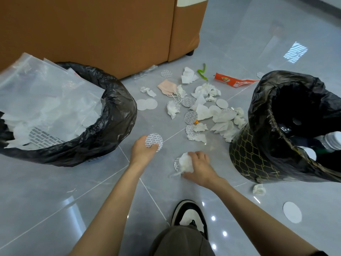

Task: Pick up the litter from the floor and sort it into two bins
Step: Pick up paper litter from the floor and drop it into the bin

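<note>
Bare grey floor (55,209) lies open to the left of and behind both hands. A narrower bare strip separates them from the litter pile ahead. Two bins hem the space. The left bin (118,108) sits just left of the left hand, and the right bin (245,159) sits just right of the right hand, tipped toward the person. A brown sofa (92,34) closes the far side beyond the pile. One shoe (190,213) stands behind the hands.

The left hand (143,151) pinches a printed disc (154,141) between thumb and fingers. The right hand (200,167) curls round a tissue wad (186,161). A second disc (176,164) shows at the wad's left edge, and I cannot tell whether it is held too.

The left bin, lined in black, holds clear plastic bags (36,85), tissues and one printed disc. The right bin, also black-lined, holds clear bottles (332,143); the rest of its inside is dark.

Ahead of the hands lie many crumpled tissues (206,90), one pink mask (166,86), one green strip (202,72), one orange wrapper (230,80) and at least eight loose discs (187,101). Behind and right of the right hand lie one tissue scrap (259,189) and one white disc (292,212).
</note>
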`<state>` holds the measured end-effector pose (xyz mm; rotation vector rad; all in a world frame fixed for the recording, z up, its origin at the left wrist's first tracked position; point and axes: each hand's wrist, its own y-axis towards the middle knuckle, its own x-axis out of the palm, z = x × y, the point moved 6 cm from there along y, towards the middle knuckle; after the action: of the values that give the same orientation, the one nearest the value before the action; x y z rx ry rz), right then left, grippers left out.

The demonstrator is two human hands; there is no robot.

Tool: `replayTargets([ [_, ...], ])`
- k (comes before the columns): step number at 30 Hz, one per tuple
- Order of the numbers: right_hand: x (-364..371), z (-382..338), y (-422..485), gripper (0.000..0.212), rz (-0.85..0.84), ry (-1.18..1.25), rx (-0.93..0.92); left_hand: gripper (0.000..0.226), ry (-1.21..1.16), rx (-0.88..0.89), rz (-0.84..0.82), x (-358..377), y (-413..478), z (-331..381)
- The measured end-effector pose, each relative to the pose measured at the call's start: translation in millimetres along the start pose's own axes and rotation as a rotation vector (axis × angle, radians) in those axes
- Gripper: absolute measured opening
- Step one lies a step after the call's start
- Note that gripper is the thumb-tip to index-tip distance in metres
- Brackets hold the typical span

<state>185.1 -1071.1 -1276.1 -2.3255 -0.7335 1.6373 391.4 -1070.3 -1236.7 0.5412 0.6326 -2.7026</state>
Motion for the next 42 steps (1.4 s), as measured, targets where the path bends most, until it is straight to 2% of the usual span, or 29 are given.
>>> replayTargets([
  [8,2,-24,11,0.072,-0.014,-0.058,-0.020,0.028,0.012,-0.003,0.003,-8,1,-1],
  [12,4,-37,15,0.064,-0.076,-0.178,-0.093,0.027,0.008,-0.003,0.004,-11,-1,-2],
  [16,10,-45,22,0.060,-0.120,-0.276,-0.091,0.029,0.025,-0.012,-0.001,-15,-3,-5],
  [20,16,-51,31,0.046,-0.172,-0.185,-0.096,0.027,0.028,-0.022,0.008,-20,-5,-8],
  [25,25,-51,33,0.044,-0.260,-0.122,-0.079,0.028,0.033,-0.035,0.011,-24,-8,-9],
  [29,26,-54,31,0.045,-0.367,0.008,-0.088,0.027,0.039,-0.036,0.008,-29,-10,-8],
  [33,15,-51,17,0.018,-0.387,0.381,0.012,0.026,0.014,-0.018,0.004,-36,-13,5],
  [38,-28,-64,-3,0.004,-0.214,0.802,0.055,0.023,-0.114,0.055,-0.029,-46,-21,34],
  [40,-50,-72,-4,0.019,-0.116,0.905,0.062,0.019,-0.176,0.102,-0.017,-56,-25,50],
  [42,-73,-85,-5,0.023,-0.041,0.956,0.035,0.019,-0.243,0.155,-0.007,-68,-28,67],
])
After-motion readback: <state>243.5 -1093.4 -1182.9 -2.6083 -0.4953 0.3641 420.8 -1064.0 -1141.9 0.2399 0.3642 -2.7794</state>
